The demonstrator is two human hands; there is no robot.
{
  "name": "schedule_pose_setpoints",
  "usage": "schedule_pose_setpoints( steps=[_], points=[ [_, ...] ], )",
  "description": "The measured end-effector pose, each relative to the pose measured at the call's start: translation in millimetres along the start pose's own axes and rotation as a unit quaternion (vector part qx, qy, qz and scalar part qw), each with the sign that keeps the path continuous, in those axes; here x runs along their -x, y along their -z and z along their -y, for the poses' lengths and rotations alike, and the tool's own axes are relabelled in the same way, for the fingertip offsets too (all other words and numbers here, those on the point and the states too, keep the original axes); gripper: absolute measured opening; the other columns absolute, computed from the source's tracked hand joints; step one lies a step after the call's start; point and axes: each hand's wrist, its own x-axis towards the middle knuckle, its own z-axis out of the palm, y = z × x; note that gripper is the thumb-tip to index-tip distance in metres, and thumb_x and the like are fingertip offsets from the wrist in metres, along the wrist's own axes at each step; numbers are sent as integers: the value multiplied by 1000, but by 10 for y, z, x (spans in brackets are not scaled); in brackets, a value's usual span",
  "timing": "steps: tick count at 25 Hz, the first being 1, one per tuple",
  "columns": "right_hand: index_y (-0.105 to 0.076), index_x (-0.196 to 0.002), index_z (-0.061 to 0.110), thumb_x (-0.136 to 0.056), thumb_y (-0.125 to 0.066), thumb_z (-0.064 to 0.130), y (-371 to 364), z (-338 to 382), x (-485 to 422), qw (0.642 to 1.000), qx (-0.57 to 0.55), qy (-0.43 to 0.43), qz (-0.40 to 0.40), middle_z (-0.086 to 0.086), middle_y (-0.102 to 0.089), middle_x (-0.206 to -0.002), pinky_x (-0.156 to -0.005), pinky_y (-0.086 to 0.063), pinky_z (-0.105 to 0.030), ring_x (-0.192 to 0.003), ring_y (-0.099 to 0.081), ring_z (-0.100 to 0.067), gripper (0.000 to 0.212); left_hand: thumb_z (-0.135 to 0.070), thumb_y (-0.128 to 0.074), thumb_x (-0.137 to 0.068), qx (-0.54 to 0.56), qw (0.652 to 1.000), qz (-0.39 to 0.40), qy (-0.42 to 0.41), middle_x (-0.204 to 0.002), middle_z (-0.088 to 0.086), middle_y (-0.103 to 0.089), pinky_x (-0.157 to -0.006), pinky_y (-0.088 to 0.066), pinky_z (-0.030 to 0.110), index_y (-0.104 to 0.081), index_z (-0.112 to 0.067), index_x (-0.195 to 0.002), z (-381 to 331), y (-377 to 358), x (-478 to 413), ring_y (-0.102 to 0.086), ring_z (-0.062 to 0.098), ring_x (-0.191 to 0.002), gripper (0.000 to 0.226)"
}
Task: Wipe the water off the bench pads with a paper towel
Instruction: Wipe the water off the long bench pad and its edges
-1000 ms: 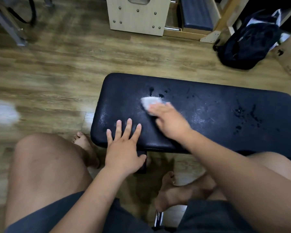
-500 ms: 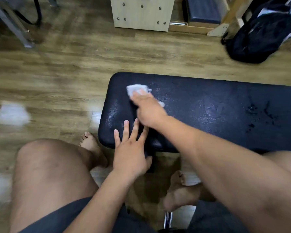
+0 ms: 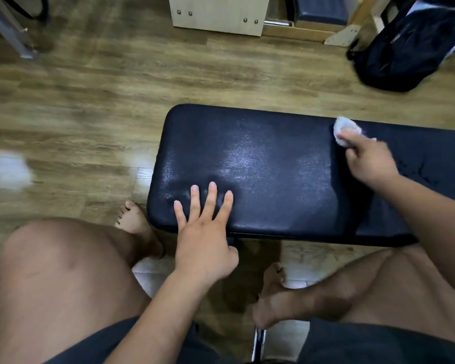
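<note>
Looking down from head height: two bare knees and dark shorts fill the bottom of the frame, with both forearms cut off by the lower edge. A bare foot (image 3: 269,292) rests on the wood floor (image 3: 95,106) at lower centre, beside a chrome post whose base is out of sight; a second foot (image 3: 133,219) is partly hidden behind the left knee.

Left hand (image 3: 202,232), centre frame: fingers straight and spread, lying flat on the near edge of the bench pad (image 3: 260,164), thumb tucked under the front lip and mostly hidden.

Bench pad, serving as worktop: dark, glossy, with rounded corners; its left end is fully visible with open floor to the left and beyond it, while its right end runs out of the frame. A dull sheen covers the middle; dark water droplets (image 3: 426,172) remain near the right edge, blurred and hard to count.

Right hand (image 3: 368,161), right of frame: fingers curled, pinching a wadded white paper towel (image 3: 346,130) and pressing it onto the pad close to its far edge. Motion blur hides the fingertips and the wad's underside.

Far zone, top of frame: a pale wooden box (image 3: 216,14) with metal studs, a dark cushion (image 3: 321,9) and a black backpack (image 3: 410,48) at upper right, all cropped by the top edge. A grey metal leg (image 3: 8,35) stands at upper left. No legible writing or brand appears anywhere.
</note>
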Motion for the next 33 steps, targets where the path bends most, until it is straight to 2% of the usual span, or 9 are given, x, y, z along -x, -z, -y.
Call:
schedule_pose_setpoints(
  steps=[4, 9, 12, 14, 19, 22, 25, 30, 33],
  points=[
    [-47, -132, 27, -79, -44, 9, -333, 1051, -190, 999, -27, -29, 6, -22, -51, -133, -98, -44, -43, -119, -49, -45, 55, -40, -57, -68, -2, 1000, 4, 0, -162, 0, 18, -115, 14, 59, 8, -34, -153, -15, -4, -9, 23, 33, -146, 107],
    [-43, -134, 16, -87, -42, 15, -905, 2688, 275, 969, -24, 225, 103, -16, -48, -134, -104, -33, -41, -129, -38, -39, 47, -38, -54, -66, 5, 999, 34, 2, -163, -1, 6, -115, 11, 61, -7, -33, -153, 4, 49, -32, 19, 32, -147, 99],
    [-44, -139, 19, -90, -40, 10, -918, 2685, 537, 914, -24, 377, 149, 0, -40, -149, -119, -4, -44, -145, -23, -19, 50, -38, -55, -66, 19, 999, 38, 3, -158, 0, -17, -116, 7, 62, -24, -31, -149, -24, 106, -46, 8, 33, -148, 89],
    [-47, -140, 22, -91, -41, 6, -801, 2233, 608, 904, -70, 395, 148, 7, -39, -152, -119, 1, -45, -146, -21, -11, 52, -41, -58, -70, 26, 999, 37, 8, -162, 0, -7, -116, 10, 60, -18, -33, -151, -32, 114, -48, 13, 32, -148, 91],
    [-54, -135, 22, -93, -48, 4, -429, 654, 638, 969, -74, 233, 44, 2, -47, -146, -118, -5, -49, -142, -34, -14, 46, -38, -56, -73, 27, 998, 63, 0, -162, -4, 15, -117, 11, 56, -1, -37, -153, 17, 114, -38, 20, 29, -148, 97],
    [-53, -137, 23, -94, -47, 11, -301, 197, 715, 995, -68, 69, -1, 0, -44, -148, -120, -9, -50, -143, -32, -16, 44, -33, -56, -76, 108, 994, 26, -4, -164, -3, -1, -120, 8, 49, -21, -35, -152, 57, 165, 16, 10, 24, -150, 84],
    [-51, -138, 28, -94, -51, 28, -402, 551, 1009, 998, -58, 29, 0, 2, -40, -151, -116, -22, -47, -144, -28, -31, 44, -27, -59, -81, 226, 974, -29, 16, -159, -1, -25, -121, -5, 35, -42, -25, -144, 177, 268, 69, -12, 17, -149, 66],
    [-57, -134, 19, -88, -52, 14, -786, 1685, 1710, 926, -96, 351, 97, 1, -49, -145, -119, -14, -50, -142, -32, -21, 46, -27, -59, -84, 164, 981, -90, 53, -139, 4, -50, -108, -38, 36, -54, -16, -132, 606, 572, -34, -43, 24, -131, 50],
    [-55, -135, 18, -87, -50, 9, -888, 2020, 1586, 895, -46, 426, 120, 1, -44, -148, -119, -7, -53, -144, -30, -22, 50, -23, -56, -83, 160, 975, -14, 153, -132, 11, -52, -103, -42, 42, -51, -12, -129, 911, 589, -1, -47, 33, -124, 47]
  ],
)
